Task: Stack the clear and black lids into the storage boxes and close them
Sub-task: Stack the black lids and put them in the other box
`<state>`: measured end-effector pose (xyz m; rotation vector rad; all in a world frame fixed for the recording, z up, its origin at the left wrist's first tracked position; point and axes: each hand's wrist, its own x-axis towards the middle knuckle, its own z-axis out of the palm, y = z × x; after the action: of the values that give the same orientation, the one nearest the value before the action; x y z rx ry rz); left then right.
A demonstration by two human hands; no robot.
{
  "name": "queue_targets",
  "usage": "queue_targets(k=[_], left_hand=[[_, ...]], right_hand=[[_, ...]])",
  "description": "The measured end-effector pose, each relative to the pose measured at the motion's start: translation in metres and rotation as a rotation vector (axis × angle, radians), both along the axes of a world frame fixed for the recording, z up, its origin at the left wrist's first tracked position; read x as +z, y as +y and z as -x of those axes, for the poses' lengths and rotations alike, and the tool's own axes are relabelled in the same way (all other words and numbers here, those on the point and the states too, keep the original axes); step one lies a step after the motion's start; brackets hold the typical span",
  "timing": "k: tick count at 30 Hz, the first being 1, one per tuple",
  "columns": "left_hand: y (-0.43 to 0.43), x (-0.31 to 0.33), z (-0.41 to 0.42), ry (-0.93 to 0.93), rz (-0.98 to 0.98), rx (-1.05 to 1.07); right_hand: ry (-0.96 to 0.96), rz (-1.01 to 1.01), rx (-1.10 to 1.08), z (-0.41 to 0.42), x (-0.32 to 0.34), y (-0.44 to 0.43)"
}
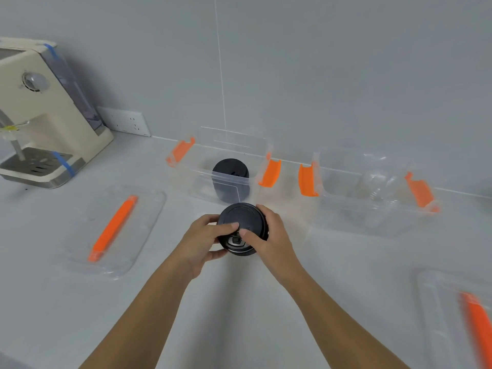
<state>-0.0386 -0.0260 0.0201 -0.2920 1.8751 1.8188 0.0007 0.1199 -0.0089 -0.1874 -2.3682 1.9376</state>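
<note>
Head view: both hands hold one stack of black lids [241, 222] above the table [239, 302], just in front of the left storage box [221, 169]. The left hand [202, 241] has its grip clamped on the stack's left edge, thumb on top and fingers under; the right hand [269, 235] has its grip clamped on the right edge in the same way. The two thumbs nearly meet over the drink tab at the near side of the top lid. The stack's axis tilts towards the camera, its top face showing.

The open left storage box lies straight ahead of the hands, beyond the stack and close to it, so the coming move looks like a short push forward and down; neither hand is clearly nearer. It already holds another black lid stack [231, 179], standing upright near the middle. Its orange latches [270, 173] are flipped outward.

The right storage box [372, 193], further to the right, holds clear lids [378, 182], though blur hides their number. Two box covers lie flat on the table, one to the left [87, 235] and one at the right edge [436, 315].
</note>
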Motion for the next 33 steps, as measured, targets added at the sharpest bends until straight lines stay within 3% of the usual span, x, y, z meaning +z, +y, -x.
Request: queue_targets(k=[6, 17, 33], left_hand=[[0.009, 0.03, -0.003, 0.279, 0.072, 0.064], [0.007, 0.082, 0.049, 0.454, 0.067, 0.02], [-0.004, 0.09, 0.166, 0.336, 0.099, -0.161]], right_hand=[[0.13, 0.049, 0.024, 0.004, 0.039, 0.001], [0.209, -0.057, 0.036, 0.056, 0.091, 0.008], [0.097, -0.258, -0.062, 0.153, 0.101, -0.005]])
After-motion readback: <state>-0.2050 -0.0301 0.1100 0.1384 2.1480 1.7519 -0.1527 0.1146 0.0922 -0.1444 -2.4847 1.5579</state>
